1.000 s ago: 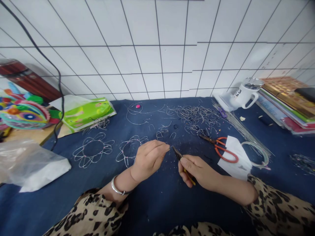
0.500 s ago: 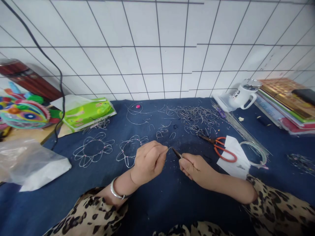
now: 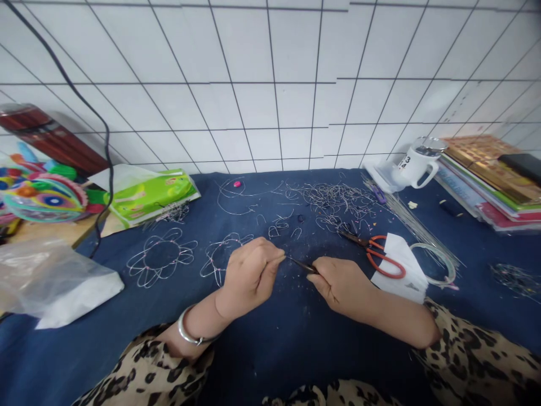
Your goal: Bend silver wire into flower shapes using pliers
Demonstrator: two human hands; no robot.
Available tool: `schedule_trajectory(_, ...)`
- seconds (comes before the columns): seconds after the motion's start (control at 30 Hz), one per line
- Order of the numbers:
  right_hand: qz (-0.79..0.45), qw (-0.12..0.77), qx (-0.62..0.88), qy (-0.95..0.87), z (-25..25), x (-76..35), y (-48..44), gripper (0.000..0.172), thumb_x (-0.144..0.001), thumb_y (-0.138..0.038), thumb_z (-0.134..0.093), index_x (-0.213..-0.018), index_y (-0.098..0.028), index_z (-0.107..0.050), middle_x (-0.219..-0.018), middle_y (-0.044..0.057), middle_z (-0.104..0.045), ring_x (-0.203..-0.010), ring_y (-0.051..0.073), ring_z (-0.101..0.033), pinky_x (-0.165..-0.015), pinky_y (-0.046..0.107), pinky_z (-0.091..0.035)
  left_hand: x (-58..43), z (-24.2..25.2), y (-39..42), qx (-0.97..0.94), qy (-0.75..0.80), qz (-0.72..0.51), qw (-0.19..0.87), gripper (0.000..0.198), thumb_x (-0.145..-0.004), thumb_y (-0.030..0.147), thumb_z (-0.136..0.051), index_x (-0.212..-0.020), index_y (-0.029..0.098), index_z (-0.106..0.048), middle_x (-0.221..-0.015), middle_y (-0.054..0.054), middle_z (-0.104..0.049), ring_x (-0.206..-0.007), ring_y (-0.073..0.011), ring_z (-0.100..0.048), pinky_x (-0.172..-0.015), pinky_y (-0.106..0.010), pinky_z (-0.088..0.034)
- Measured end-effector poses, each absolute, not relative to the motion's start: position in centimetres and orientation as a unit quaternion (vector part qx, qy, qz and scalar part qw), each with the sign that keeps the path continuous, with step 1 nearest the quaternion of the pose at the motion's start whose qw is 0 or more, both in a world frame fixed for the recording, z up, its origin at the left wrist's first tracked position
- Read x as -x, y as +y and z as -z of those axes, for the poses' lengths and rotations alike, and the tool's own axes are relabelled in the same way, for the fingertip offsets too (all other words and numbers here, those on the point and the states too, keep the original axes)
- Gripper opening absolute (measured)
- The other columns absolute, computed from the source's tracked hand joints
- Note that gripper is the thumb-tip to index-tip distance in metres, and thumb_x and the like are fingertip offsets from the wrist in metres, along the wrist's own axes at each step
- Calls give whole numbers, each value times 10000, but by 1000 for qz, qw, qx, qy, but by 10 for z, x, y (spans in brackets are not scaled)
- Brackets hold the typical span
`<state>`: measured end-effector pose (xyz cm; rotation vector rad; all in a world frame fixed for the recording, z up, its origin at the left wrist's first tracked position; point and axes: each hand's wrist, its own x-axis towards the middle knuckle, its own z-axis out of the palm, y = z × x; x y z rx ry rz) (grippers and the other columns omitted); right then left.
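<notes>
My left hand is closed in a pinch on a short bit of thin wire, most of which its fingers hide. In my right hand is a pair of dark pliers, its handles largely covered by the closed fingers. The pliers' tip points left and meets the wire close to the left fingertips. Just behind my left hand lies a flower-shaped wire ring, partly covered by it. Another flower-shaped wire ring rests flat further left on the dark blue cloth.
Orange-handled scissors lie on white paper at right. Behind are tangled wire pieces, straight wires and a white mug. A green tissue pack and a plastic bag lie at left.
The pliers have turned flatter, pointing more directly left, as my right hand rolled over. My left hand has shifted slightly left and up.
</notes>
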<state>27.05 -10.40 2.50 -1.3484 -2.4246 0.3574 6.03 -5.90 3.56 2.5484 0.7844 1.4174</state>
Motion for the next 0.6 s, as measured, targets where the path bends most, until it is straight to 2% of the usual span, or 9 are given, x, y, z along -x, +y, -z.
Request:
schedule_trajectory(0.17, -20, 147, 473, -868, -29, -273, -103, 356, -948, -372, -286, -826, -147, -533, -753, 71, -574, -692, 170, -518, -603, 292, -324, -57, -39, -57, -851, 242, -463, 47, 114, -807, 74, -507, -852, 171, -546, -682, -31, -566, -637, -145, -559, -580, -275, -464)
schedule_trajectory(0.33, 79, 108, 494, -859, -38, -272, -108, 355, -942, -374, -306, -792, -156, -542, -715, 81, -542, -663, 187, -482, -556, 309, -260, -56, -41, -55, -867, 225, -444, -18, 177, -772, 28, -504, -877, 164, -545, -708, -41, -583, -666, -152, -565, -618, -293, -480)
schedule_trajectory(0.47, 73, 83, 510, -853, -45, -270, -113, 375, -946, -381, -288, -788, -158, -544, -693, 92, -543, -644, 196, -486, -538, 313, -243, -56, -43, -53, -885, 200, -414, -72, 187, -780, 38, -464, -888, 167, -543, -703, -47, -601, -666, -160, -569, -628, -306, -482)
schedule_trajectory(0.6, 6, 55, 505, -861, -51, -271, -115, 356, -945, -362, -300, -810, -152, -552, -709, 104, -577, -640, 200, -526, -540, 307, -274, -56, -42, -53, -896, 197, -391, -78, 169, -792, 53, -462, -874, 173, -550, -706, -40, -618, -669, -158, -576, -650, -310, -475)
